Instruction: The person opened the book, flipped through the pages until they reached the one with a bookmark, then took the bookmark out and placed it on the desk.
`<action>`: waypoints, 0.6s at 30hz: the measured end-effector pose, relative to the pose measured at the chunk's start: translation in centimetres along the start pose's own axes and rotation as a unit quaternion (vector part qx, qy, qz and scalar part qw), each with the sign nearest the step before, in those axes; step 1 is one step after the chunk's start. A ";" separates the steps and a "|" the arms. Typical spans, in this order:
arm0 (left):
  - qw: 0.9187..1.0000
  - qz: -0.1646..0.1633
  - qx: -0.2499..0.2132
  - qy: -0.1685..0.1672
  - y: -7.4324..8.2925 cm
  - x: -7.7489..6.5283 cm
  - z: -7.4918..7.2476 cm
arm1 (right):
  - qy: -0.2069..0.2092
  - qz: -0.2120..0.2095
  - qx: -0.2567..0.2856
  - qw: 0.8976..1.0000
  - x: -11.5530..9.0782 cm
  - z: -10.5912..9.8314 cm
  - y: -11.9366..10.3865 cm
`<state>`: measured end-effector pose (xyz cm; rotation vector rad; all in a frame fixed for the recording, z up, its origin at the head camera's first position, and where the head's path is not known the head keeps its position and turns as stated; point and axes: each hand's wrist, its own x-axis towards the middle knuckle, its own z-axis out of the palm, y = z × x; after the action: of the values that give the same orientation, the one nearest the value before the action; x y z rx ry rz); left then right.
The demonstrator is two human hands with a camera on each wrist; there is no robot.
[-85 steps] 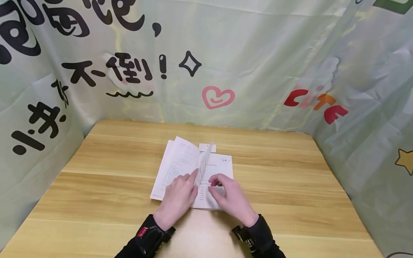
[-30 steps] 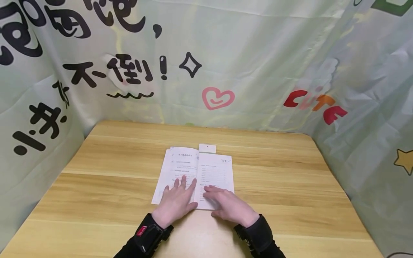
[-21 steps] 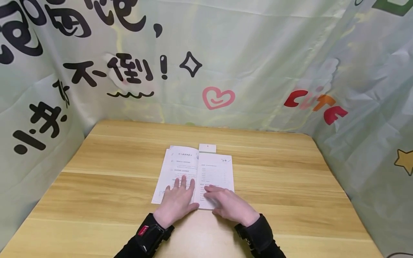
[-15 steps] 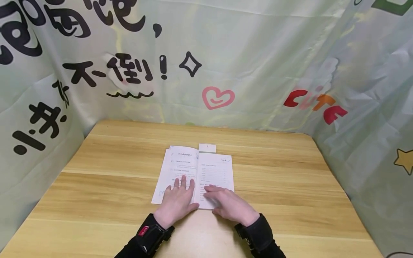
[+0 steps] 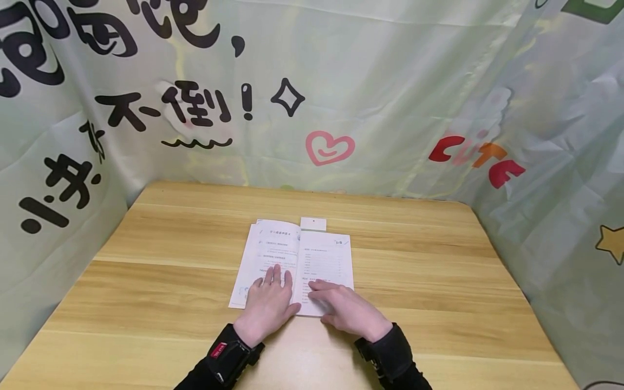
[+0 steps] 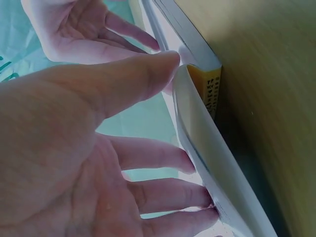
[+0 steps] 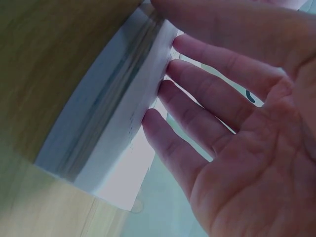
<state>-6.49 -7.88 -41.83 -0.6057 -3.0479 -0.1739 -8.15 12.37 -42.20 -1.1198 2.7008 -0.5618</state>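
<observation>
An open book point(image 5: 279, 245) with printed white pages lies on the table in the head view. My left hand point(image 5: 270, 305) rests on the lower part of its left page, fingers extended, the thumb reaching to the spine. Over the right page, my right hand point(image 5: 348, 310) touches the paper with its fingertips, its thumb at the book's near edge. In the left wrist view the left pages point(image 6: 217, 163) bow up under that hand, and a yellow spine strip point(image 6: 211, 91) shows. The right wrist view shows the thick page block point(image 7: 106, 111) beside straight right fingers.
A white card-like piece point(image 5: 313, 223) sticks out beyond the book's far edge. The wooden table point(image 5: 414, 260) ends at a printed cloth backdrop point(image 5: 390, 97) behind and on both sides. A dark cable point(image 5: 604, 383) shows at the lower right corner.
Pages that stood raised by my left hand now lie turned to the left, under that hand. My right hand has lowered onto the right page. Over the last second, the left fingers have shifted slightly.
</observation>
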 end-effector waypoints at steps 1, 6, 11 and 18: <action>1.000 0.002 0.002 0.000 0.0 0.0 0.1 | 0.000 -0.001 0.000 1.000 0.0 0.0 0.0; 1.000 0.011 0.011 0.004 -0.1 0.1 0.2 | 0.003 -0.003 0.002 1.000 0.0 0.0 0.0; 1.000 0.015 -0.008 0.008 0.0 0.2 0.3 | 0.005 -0.003 0.000 1.000 -0.1 0.0 0.0; 0.998 0.031 -0.052 -0.008 0.1 0.0 0.2 | 0.000 0.000 0.000 1.000 -0.1 0.0 0.0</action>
<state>-6.43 -7.75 -42.04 -0.7109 -3.0462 -0.3305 -8.05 12.44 -42.19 -1.1207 2.7001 -0.5606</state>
